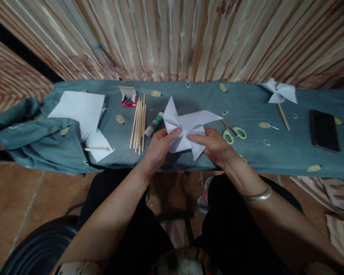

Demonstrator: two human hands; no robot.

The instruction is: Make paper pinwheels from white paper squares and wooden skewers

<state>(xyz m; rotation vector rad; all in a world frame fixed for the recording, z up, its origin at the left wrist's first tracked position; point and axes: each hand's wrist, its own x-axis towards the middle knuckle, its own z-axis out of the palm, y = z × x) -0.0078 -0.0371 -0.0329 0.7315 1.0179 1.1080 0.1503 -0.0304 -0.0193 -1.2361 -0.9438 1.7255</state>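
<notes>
The pinwheel (pixel 189 122) is white paper, its corners folded in to the middle, with pointed tips. It is held folded side up, just right of the glue (pixel 154 124), one tip pointing away from it.

Scissors (pixel 231 128) with tips hidden behind held pinwheel (pixel 179 145), paper sheets (pixel 79 107) partly under folded cloth (pixel 43 133), glue stick (pixel 154 123) lettering unreadable

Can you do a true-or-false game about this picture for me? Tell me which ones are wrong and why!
The left hand and right hand both hold the folded paper. True.
The scissors lie left of the glue stick. False: the scissors lie right of the glue stick.
The small red box is open. True.
The phone lies on the floor. False: the phone lies on the cloth.
The pinwheel near the phone has a stick. True.
</notes>
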